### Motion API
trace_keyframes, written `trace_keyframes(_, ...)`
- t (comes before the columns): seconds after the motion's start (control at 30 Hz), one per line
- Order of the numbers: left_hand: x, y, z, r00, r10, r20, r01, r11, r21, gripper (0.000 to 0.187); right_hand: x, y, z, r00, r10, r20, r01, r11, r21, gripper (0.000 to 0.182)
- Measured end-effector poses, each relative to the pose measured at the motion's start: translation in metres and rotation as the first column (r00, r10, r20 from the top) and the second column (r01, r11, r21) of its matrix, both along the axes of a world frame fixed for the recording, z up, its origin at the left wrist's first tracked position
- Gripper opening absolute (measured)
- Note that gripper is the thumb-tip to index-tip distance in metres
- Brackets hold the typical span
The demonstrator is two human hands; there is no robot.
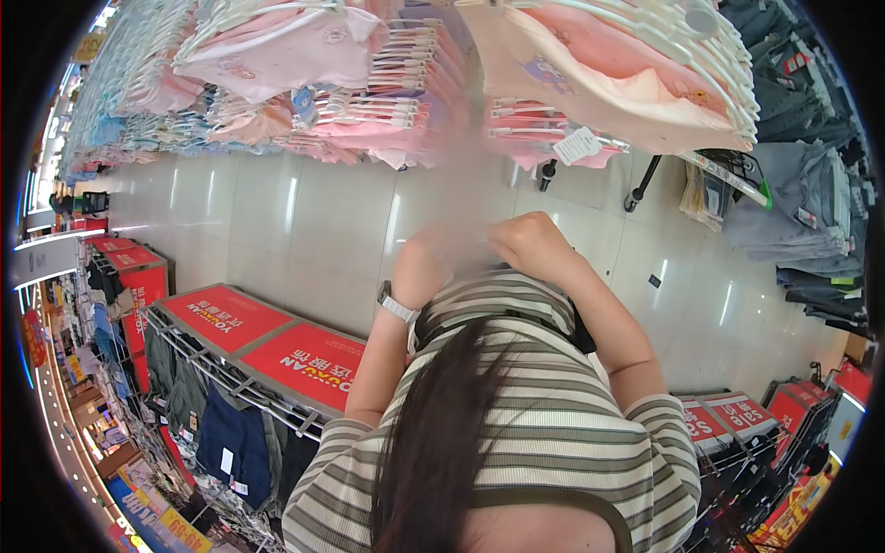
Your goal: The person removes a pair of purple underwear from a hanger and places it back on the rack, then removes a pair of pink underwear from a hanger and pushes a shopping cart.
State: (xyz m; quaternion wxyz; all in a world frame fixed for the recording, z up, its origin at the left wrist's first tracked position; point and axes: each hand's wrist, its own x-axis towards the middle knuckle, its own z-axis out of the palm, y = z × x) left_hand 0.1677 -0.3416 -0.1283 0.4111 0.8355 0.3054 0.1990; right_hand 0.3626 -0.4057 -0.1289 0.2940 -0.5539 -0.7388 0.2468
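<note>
Both of my hands are held close together at the waist, in front of the striped shirt point(553, 396). My left hand, with a watch point(396, 302) on its wrist, is at the left; a blurred patch covers its fingers, so I cannot see what they hold. My right hand point(533, 244) has its fingers curled in, and what lies between them, if anything, is too hidden to name. A long strand of dark hair point(433, 433) hangs over the shirt.
Pink garments on white hangers point(608, 74) fill racks ahead, with wheeled black legs point(643, 184) below. Folded grey trousers point(793, 203) lie at the right. Red-signed rails point(226, 313) of clothes stand at the lower left, others point(737, 413) at the lower right.
</note>
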Motion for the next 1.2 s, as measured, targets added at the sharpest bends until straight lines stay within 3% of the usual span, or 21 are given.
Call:
trace_keyframes(0.1, -0.008, 0.006, 0.006, 0.995, 0.011, 0.102, -0.009, 1.0, -0.024, 0.024, -0.011, 0.005, 0.0, 1.0, -0.011, -0.029, 0.011, 1.0, 0.008, 0.014)
trace_keyframes(0.33, -0.041, 0.025, -0.002, 0.989, 0.074, 0.131, -0.072, 0.997, -0.016, 0.018, -0.044, 0.028, 0.006, 0.998, 0.024, -0.05, -0.024, 1.0, 0.003, 0.016)
trace_keyframes(0.4, -0.055, 0.031, -0.016, 0.987, 0.113, 0.114, -0.118, 0.992, 0.039, 0.016, -0.051, 0.037, 0.012, 0.999, 0.045, -0.014, -0.046, 0.997, -0.061, 0.017)
trace_keyframes(0.57, -0.081, 0.052, -0.022, 0.976, 0.181, 0.12, -0.175, 0.983, -0.061, 0.014, -0.075, 0.051, 0.023, 0.998, 0.044, 0.053, -0.036, 0.988, -0.153, 0.02)
trace_keyframes(0.63, -0.089, 0.058, -0.024, 0.975, 0.173, 0.137, -0.166, 0.984, -0.06, 0.014, -0.084, 0.055, 0.023, 0.98, 0.04, 0.195, -0.008, 0.987, -0.162, 0.02)
trace_keyframes(0.77, -0.101, 0.071, -0.032, 0.982, 0.107, 0.159, -0.106, 0.994, -0.012, 0.014, -0.101, 0.064, 0.028, 0.954, 0.015, 0.298, 0.028, 0.99, -0.141, 0.015)
trace_keyframes(0.93, -0.11, 0.085, -0.021, 0.981, 0.004, 0.196, 0.006, 0.999, -0.049, 0.015, -0.123, 0.07, 0.03, 0.972, -0.085, 0.218, 0.085, 0.996, 0.006, 0.01)
trace_keyframes(1.03, -0.117, 0.093, -0.019, 0.977, -0.035, 0.211, 0.043, 0.999, -0.034, 0.015, -0.136, 0.075, 0.033, 0.987, -0.095, 0.132, 0.097, 0.995, -0.008, 0.012)
trace_keyframes(1.2, -0.132, 0.107, -0.017, 0.97, -0.098, 0.223, 0.11, 0.993, -0.044, 0.012, -0.155, 0.084, 0.034, 0.985, -0.111, 0.13, 0.118, 0.992, -0.046, 0.017)
